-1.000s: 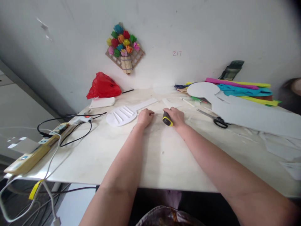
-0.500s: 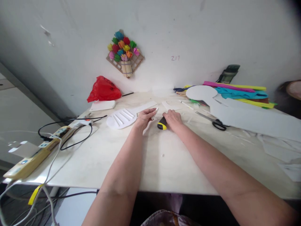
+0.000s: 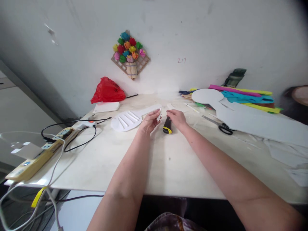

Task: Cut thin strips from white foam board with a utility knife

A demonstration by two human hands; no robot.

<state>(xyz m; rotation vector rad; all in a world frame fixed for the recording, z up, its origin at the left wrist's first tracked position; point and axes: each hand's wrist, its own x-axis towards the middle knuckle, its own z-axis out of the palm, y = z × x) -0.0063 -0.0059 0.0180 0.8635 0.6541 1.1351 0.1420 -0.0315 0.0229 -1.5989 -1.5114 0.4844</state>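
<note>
My left hand (image 3: 150,120) pinches a small white strip (image 3: 159,114) that stands up between thumb and fingers. My right hand (image 3: 176,118) is a short way to the right, its fingertips pinched together and turned toward the strip; whatever may be in them is too small to make out. A black and yellow utility knife (image 3: 167,125) lies on the table just beneath the right fingers, its far end partly covered by them. Left of my left hand lies a white round-ended paddle shape (image 3: 115,124) with several raised white strips across it.
Black-handled scissors (image 3: 225,129), a large white cut-out sheet (image 3: 240,115) and coloured paper (image 3: 250,96) occupy the right side. To the left are a power strip (image 3: 40,157) with cables, a red plastic bag (image 3: 108,91) and a white flat block (image 3: 106,107).
My right hand has come off the utility knife and its fingertips now point toward my left hand. The white strip in my left hand is now more upright.
</note>
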